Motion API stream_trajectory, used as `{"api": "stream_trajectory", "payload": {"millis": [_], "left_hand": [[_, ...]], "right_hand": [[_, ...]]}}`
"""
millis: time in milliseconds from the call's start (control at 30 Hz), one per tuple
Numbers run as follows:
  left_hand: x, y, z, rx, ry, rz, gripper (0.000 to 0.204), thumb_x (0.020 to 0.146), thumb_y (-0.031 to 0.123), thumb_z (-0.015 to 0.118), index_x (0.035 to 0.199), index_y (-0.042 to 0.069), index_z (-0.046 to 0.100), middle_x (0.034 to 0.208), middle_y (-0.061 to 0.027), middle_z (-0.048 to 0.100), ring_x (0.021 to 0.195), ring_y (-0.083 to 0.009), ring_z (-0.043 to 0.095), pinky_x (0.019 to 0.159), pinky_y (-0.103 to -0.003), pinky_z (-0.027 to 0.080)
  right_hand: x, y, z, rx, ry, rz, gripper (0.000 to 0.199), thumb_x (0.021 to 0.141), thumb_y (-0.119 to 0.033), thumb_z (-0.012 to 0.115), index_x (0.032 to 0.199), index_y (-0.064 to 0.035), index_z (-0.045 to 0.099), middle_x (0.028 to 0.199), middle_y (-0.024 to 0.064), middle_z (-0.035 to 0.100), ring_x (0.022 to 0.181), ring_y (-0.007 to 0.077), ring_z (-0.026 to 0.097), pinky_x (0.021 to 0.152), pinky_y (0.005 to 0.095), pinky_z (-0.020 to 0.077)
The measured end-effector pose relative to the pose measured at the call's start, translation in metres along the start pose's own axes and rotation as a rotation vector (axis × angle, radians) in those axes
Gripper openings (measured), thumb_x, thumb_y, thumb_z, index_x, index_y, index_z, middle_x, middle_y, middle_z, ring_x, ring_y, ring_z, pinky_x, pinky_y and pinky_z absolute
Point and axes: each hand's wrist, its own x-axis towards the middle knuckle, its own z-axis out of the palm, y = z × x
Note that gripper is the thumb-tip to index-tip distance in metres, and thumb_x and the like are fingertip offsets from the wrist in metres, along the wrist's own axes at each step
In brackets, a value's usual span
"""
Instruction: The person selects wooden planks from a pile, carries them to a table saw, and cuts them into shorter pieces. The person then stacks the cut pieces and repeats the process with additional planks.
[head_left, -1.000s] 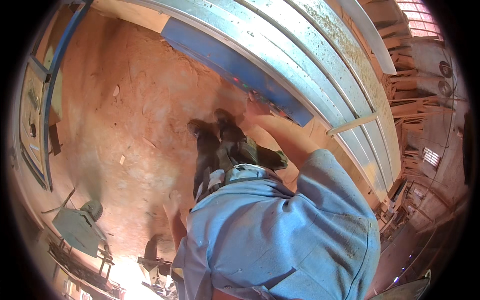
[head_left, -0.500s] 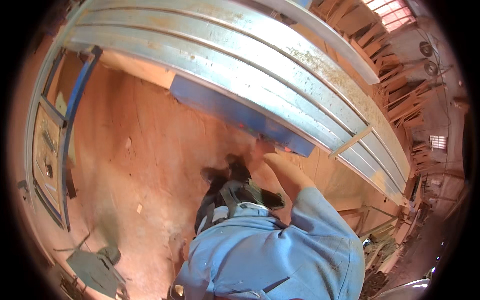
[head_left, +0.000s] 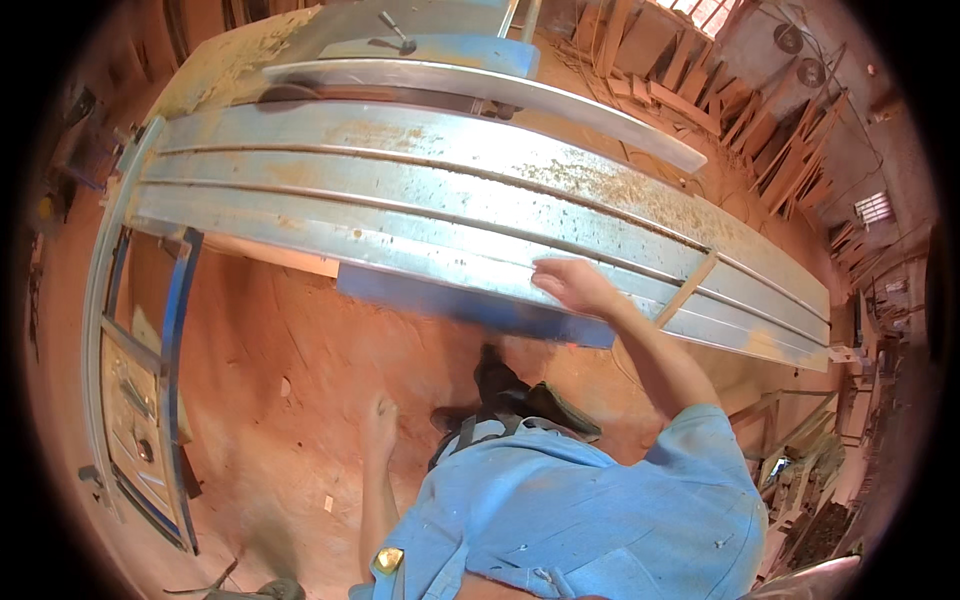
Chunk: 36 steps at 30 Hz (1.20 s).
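My right hand (head_left: 572,285) is over the near edge of a long grooved metal machine table (head_left: 450,195), fingers curled together with nothing visible in them. Whether it touches the metal I cannot tell. Below that edge runs a blue machine panel (head_left: 430,305), with a small red spot near its right end. My left hand (head_left: 380,425) hangs low at my left side, away from the table, its fingers curled and slightly blurred; no object shows in it. A thin wooden strip (head_left: 688,290) lies across the table to the right of my right hand.
At the left stands a blue-edged frame (head_left: 178,390) joined to the table's end. Behind the table is a long metal fence (head_left: 500,98), with a hammer-like tool (head_left: 398,32) beyond it. Stacked wood offcuts (head_left: 790,165) lean at the far right. Reddish dust covers the floor (head_left: 300,350).
My right hand has come up from the blue panel to above the table's edge. My left hand has come into view. The view has tilted up, showing more behind the table.
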Motion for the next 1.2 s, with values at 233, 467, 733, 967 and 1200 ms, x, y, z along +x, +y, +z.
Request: {"api": "stream_trajectory", "payload": {"millis": [233, 467, 733, 967, 1200], "left_hand": [[0.098, 0.247, 0.039, 0.151, -0.077, 0.344, 0.042, 0.094, 0.015, 0.060, 0.131, -0.004, 0.053, 0.105, -0.0209, 0.067, 0.100, -0.0266, 0.066, 0.087, -0.035, 0.052], [0.251, 0.393, 0.110, 0.426, -0.123, 0.735, 0.044, 0.091, 0.018, 0.065, 0.129, -0.001, 0.055, 0.115, -0.0215, 0.065, 0.105, -0.0326, 0.065, 0.090, -0.039, 0.051], [0.415, 0.491, 0.176, 0.919, -0.082, 0.924, 0.066, 0.088, 0.040, 0.067, 0.133, -0.005, 0.049, 0.136, -0.0257, 0.049, 0.130, -0.0401, 0.044, 0.109, -0.046, 0.035], [0.464, 0.442, 0.210, 1.058, -0.043, 0.852, 0.092, 0.088, 0.059, 0.057, 0.152, 0.000, 0.026, 0.154, -0.0239, 0.025, 0.146, -0.0388, 0.017, 0.120, -0.053, 0.006], [0.463, 0.456, 0.207, 1.020, -0.130, 0.831, 0.089, 0.087, 0.057, 0.059, 0.150, 0.001, 0.030, 0.152, -0.0242, 0.029, 0.145, -0.0387, 0.020, 0.119, -0.053, 0.009]], "right_hand": [[0.124, 0.040, -0.140, 0.042, 0.393, 0.042, 0.042, 0.095, -0.030, 0.061, 0.121, 0.0022, 0.061, 0.112, 0.0198, 0.069, 0.105, 0.0325, 0.065, 0.092, 0.0366, 0.0487], [0.250, 0.126, -0.199, -0.160, 0.474, 0.078, 0.076, 0.093, -0.056, 0.052, 0.129, 0.0115, 0.055, 0.135, 0.0298, 0.054, 0.129, 0.0399, 0.049, 0.110, 0.0412, 0.0370], [0.352, 0.147, -0.202, -0.142, 0.253, 0.262, 0.089, 0.092, -0.063, 0.045, 0.131, 0.0173, 0.049, 0.129, 0.0376, 0.053, 0.127, 0.0433, 0.050, 0.108, 0.0415, 0.0378], [0.407, 0.168, -0.192, -0.089, 0.040, 0.328, 0.089, 0.091, -0.068, 0.039, 0.113, 0.0144, 0.063, 0.114, 0.0379, 0.061, 0.112, 0.0494, 0.058, 0.098, 0.0472, 0.0434], [0.434, 0.189, -0.187, -0.112, 0.068, 0.426, 0.084, 0.092, -0.071, 0.032, 0.111, 0.0017, 0.071, 0.116, 0.0317, 0.064, 0.111, 0.0437, 0.061, 0.094, 0.0456, 0.0455]]}}
